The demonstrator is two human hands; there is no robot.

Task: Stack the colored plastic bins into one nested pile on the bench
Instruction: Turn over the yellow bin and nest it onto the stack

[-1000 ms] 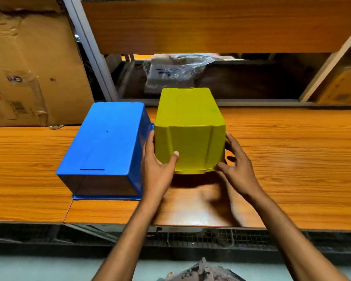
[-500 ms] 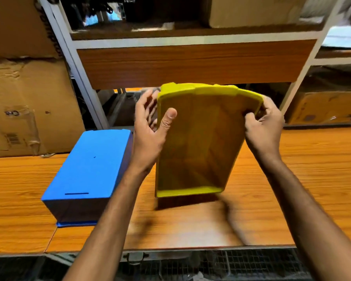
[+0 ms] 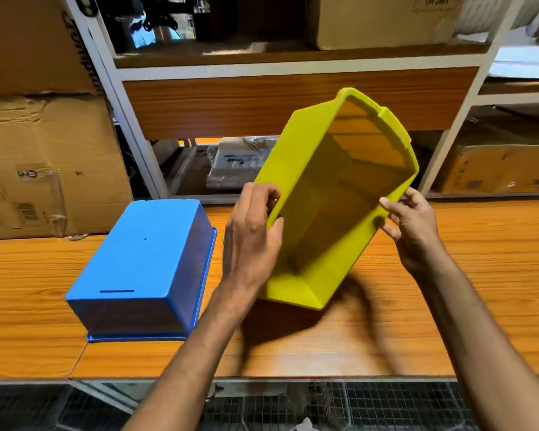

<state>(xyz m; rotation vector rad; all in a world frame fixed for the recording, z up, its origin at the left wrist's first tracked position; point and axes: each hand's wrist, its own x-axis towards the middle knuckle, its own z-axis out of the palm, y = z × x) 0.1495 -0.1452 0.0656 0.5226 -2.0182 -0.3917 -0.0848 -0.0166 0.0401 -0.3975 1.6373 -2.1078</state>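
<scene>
- Head view, hands: both hands grip the yellow bin (image 3: pixel 339 206) by its long rims. The left hand (image 3: pixel 252 231) is curled over the rim at about 9 o'clock of the bin, fingers wrapped over the edge and thumb pressed on the inner side. The right hand (image 3: pixel 413 227) pinches the opposite rim at about 3 o'clock, fingers partly closed around the lip.
- Head view, task things: the yellow bin is off the bench (image 3: pixel 479 275), tilted, with its open mouth facing the camera and its far end leaning toward 1 o'clock. The blue bin (image 3: pixel 137 269) sits upside down on the bench at about 9 o'clock of the yellow one, near the left wrist but apart from it.
- Step in hand: by my reading, the yellow bin is mid-turn, being reoriented for nesting; no pile exists yet.
- Next move: it likely calls for matching the two bins' orientation and long axes, then lowering one squarely over or into the other; which goes where I cannot tell. A skewed approach could jam the rims.
- Surroundings: cardboard boxes (image 3: pixel 44 169) stand at 10 o'clock, clear of the work.
</scene>
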